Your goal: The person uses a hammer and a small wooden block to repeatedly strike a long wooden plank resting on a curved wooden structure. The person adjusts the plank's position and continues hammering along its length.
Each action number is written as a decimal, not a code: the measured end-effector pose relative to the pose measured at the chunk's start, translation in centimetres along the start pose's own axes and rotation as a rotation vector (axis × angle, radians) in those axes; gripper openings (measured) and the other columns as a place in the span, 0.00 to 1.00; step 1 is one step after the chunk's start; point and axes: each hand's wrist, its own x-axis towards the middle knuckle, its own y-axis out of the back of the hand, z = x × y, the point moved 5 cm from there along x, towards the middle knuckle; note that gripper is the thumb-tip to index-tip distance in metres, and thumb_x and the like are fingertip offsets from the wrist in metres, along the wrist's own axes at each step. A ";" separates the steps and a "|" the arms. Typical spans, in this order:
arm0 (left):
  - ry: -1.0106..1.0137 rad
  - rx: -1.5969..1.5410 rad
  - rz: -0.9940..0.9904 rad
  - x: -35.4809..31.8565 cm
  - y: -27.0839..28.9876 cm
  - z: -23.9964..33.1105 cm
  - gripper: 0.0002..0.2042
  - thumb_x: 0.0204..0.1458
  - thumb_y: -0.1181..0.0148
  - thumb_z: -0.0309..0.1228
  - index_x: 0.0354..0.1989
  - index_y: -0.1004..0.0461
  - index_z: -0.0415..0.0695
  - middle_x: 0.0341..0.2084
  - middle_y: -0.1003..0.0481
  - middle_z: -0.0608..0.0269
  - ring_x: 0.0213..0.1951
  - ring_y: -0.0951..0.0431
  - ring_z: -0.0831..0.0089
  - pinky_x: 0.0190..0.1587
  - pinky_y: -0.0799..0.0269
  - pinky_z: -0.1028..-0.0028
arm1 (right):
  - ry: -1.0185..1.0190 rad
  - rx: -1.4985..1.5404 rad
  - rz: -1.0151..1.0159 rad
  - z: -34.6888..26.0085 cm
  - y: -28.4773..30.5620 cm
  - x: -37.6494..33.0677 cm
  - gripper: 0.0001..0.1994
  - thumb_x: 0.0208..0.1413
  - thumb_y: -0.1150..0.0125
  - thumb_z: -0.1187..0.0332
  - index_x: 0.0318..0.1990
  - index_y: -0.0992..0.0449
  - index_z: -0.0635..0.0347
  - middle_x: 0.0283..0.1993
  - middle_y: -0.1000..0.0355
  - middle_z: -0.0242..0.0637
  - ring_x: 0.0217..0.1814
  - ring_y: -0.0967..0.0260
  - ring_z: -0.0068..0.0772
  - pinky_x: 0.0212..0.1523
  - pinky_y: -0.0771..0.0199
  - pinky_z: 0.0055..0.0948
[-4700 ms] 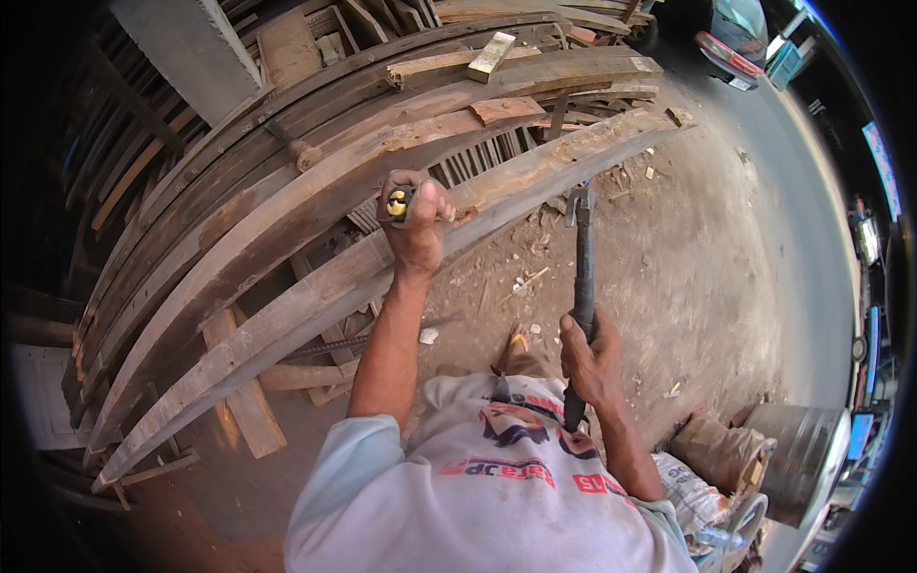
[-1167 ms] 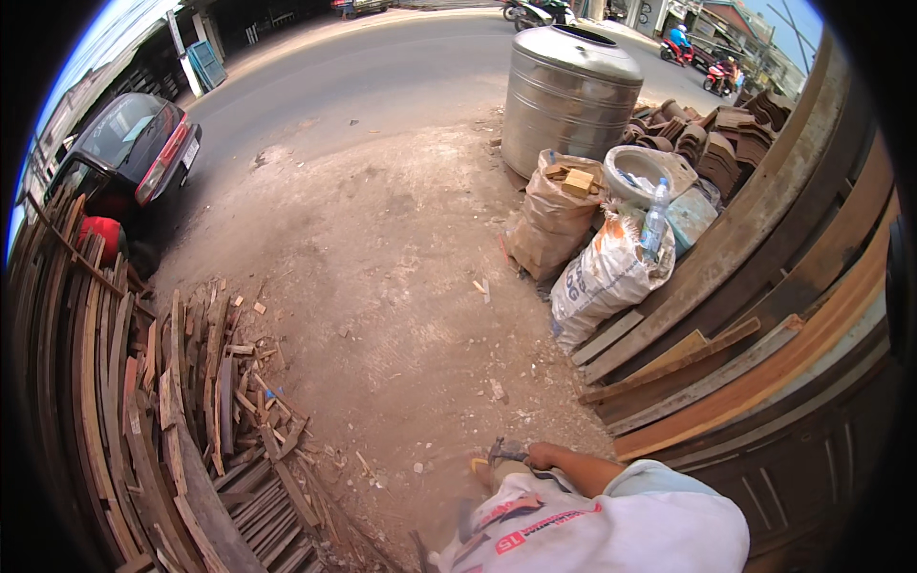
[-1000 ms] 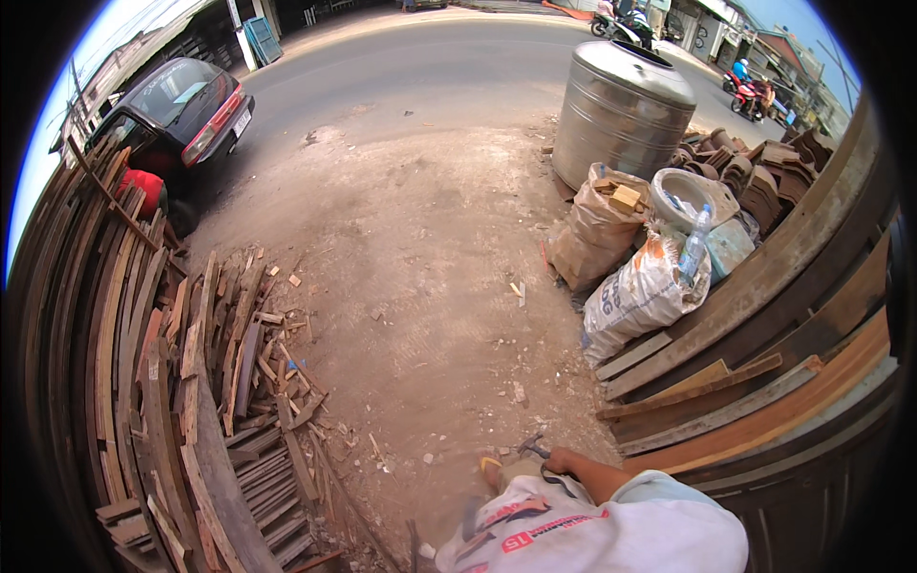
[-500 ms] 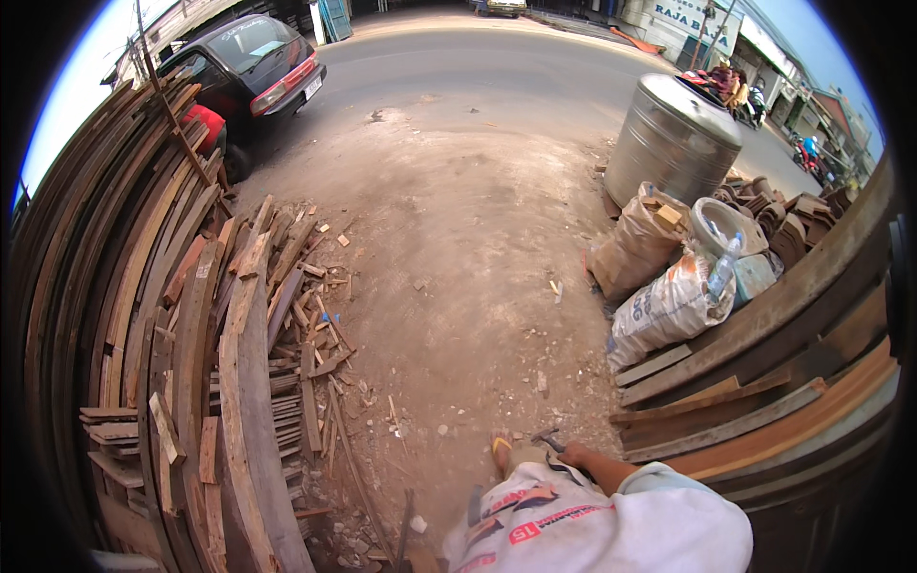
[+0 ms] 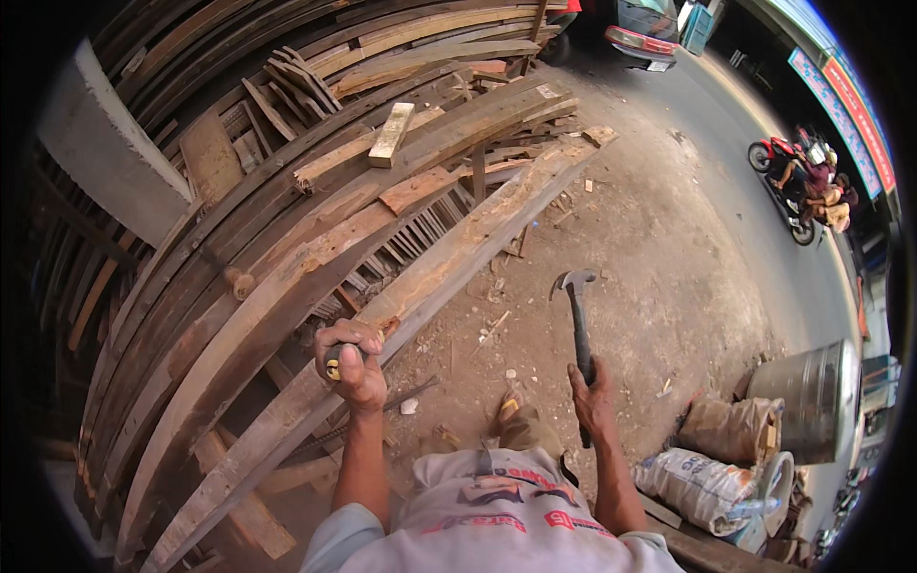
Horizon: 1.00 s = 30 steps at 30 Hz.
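My right hand (image 5: 595, 396) is closed around the dark handle of a claw hammer (image 5: 578, 310), held upright over the dirt ground with its metal head at the top. My left hand (image 5: 353, 363) is closed on a small black-and-yellow tool (image 5: 334, 367); the fingers cover most of it, so its kind does not show. That fist is over a long weathered timber beam (image 5: 458, 267), beside its edge. Whether it touches the wood I cannot tell.
Stacked timber (image 5: 287, 239) fills the left, with a short wood block (image 5: 392, 134) on top. Filled sacks (image 5: 702, 487) and a metal drum (image 5: 807, 396) stand at the right. A car (image 5: 642, 33) stands at the road's edge, and a motorcycle (image 5: 788, 191) with riders is on the road.
The view has swung left toward the timber stack. My left hand has come into sight holding the black-and-yellow tool. My right hand has brought the hammer up, its head now upright.
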 end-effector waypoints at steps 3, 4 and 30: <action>-0.008 -0.015 0.034 -0.3 0.7 -0.2 0.13 0.61 0.42 0.39 0.38 0.33 0.41 0.24 0.31 0.61 0.27 0.31 0.73 0.34 0.30 0.70 | 0.421 -0.108 -0.093 -13.6 -0.6 3.6 0.19 0.64 0.35 0.62 0.54 0.25 0.69 0.36 0.26 0.52 0.36 0.26 0.51 0.40 0.26 0.44; -0.012 -0.020 0.060 -0.4 1.1 -0.2 0.13 0.59 0.41 0.39 0.38 0.32 0.41 0.23 0.30 0.60 0.27 0.30 0.74 0.34 0.29 0.70 | 0.574 -0.143 -0.111 -17.2 -1.6 4.8 0.19 0.64 0.35 0.63 0.54 0.26 0.69 0.38 0.26 0.53 0.38 0.26 0.54 0.40 0.26 0.45; 0.054 0.191 0.185 -0.8 -0.1 0.8 0.15 0.66 0.50 0.44 0.37 0.37 0.45 0.23 0.34 0.62 0.25 0.33 0.70 0.33 0.31 0.65 | 1.482 -0.452 -0.784 -30.0 -16.1 9.7 0.33 0.46 0.24 0.44 0.50 0.24 0.63 0.44 0.24 0.43 0.52 0.25 0.45 0.56 0.29 0.44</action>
